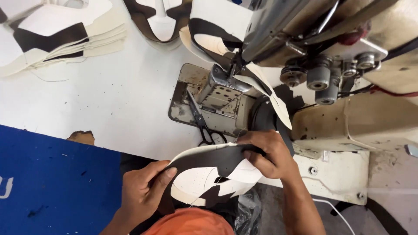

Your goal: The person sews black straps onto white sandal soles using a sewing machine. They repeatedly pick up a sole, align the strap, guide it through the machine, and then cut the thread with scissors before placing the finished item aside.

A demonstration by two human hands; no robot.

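Nearest to us, our left hand (141, 191) pinches the near edge of a curved white and dark brown leather shoe upper (209, 172), thumb laid on the dark band and the fingers hidden under it. Our right hand (270, 154) grips the far end of the same piece, fingers curled over the brown strip and pressing it against the white panel below. The shoe upper hangs between both hands, just in front of the worn cream and grey post-bed sewing machine (313, 69) and not under its needle.

Just beyond the piece, at the foot of the machine, a pair of black-handled scissors (201, 122) lies across the rusty metal base plate (185, 98). Another white and brown upper (217, 32) hangs at the machine's head, its tail trailing down toward our right hand.

Left of the machine, at the far edge of the white tabletop (109, 95), sits a stack of flat white and brown cut pieces (56, 37). Judging from that stack, much seems left to sew; the piece we hold looks already joined from several panels, though we cannot tell whether its seams are finished.
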